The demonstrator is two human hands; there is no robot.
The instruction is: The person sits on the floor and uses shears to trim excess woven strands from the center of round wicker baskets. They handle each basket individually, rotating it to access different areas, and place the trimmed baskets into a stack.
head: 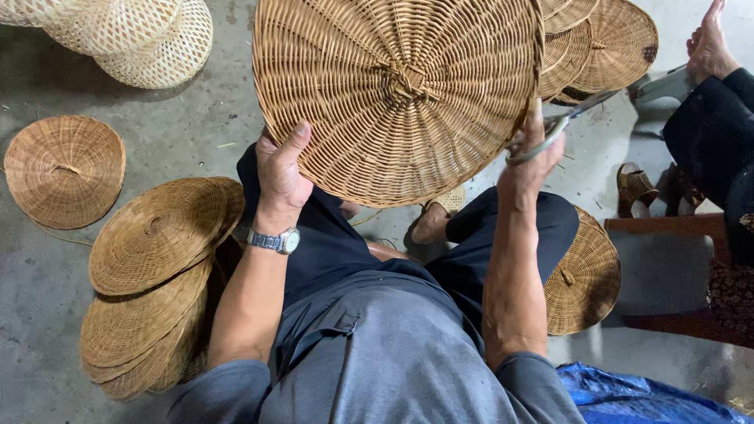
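I hold a large round woven rattan disc (400, 86) up in front of me, above my knees. My left hand (281, 174) grips its lower left rim, thumb on the near face; a metal watch sits on that wrist. My right hand (534, 153) is at the disc's right rim and holds a pair of scissors (561, 124), whose blades point up and to the right, past the edge of the disc. I sit with my legs in dark trousers and one sandalled foot (433, 221) on the floor.
A stack of woven discs (153, 279) lies at my left, a single one (64, 171) further left, another (585, 279) by my right knee, more (601, 43) at top right. Pale open-weave baskets (137, 35) stand top left. Another person's foot (709, 43) and dark sleeve are at right, near a wooden stool (667, 228).
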